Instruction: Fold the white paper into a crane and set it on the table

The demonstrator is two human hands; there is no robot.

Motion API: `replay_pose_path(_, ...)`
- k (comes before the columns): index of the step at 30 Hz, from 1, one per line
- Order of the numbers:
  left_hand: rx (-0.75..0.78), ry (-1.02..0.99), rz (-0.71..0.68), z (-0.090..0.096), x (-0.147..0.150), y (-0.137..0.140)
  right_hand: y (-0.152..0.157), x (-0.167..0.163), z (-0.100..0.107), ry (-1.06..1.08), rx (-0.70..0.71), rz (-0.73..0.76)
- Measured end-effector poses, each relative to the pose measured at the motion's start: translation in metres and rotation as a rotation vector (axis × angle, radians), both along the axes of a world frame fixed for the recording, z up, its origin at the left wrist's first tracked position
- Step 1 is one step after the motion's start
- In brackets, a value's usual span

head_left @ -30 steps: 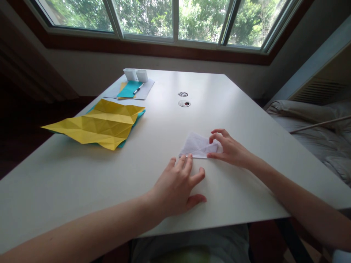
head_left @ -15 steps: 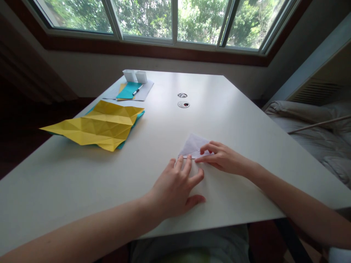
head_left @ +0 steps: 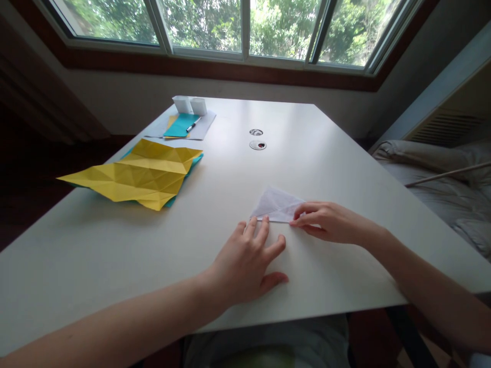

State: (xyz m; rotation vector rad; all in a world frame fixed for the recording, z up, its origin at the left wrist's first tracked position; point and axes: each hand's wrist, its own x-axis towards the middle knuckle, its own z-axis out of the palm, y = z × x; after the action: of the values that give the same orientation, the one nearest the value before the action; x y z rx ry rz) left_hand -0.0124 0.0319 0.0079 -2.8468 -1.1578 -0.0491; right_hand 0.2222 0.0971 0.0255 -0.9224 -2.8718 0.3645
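Note:
A small folded sheet of white paper (head_left: 273, 202) lies flat on the white table (head_left: 215, 245), its straight near edge facing me. My left hand (head_left: 249, 260) is spread open, palm down. Its fingertips rest on the left end of that edge, and its thumb lies apart on the tabletop. At the paper's right end, my right hand (head_left: 330, 221) has its fingers bent together against the near edge, closed on the paper. The right corner of the sheet is hidden behind those fingers.
Left of the paper lies a creased yellow sheet (head_left: 148, 171) over a teal one (head_left: 196, 160). Further back are teal paper (head_left: 180, 125), a pen (head_left: 194, 124) and two white containers (head_left: 198, 106). Two round inserts (head_left: 258, 145) sit in the tabletop before the window.
My right hand has slid rightward along the paper's near edge, uncovering more of the sheet. My left hand has stayed in place on the paper.

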Motion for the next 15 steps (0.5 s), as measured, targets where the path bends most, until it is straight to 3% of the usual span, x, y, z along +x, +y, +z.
replay_pose_path(15,-0.054,-0.046,0.051,-0.001,0.001,-0.005,-0.006,0.004,0.013,-0.087,0.014,-0.117)
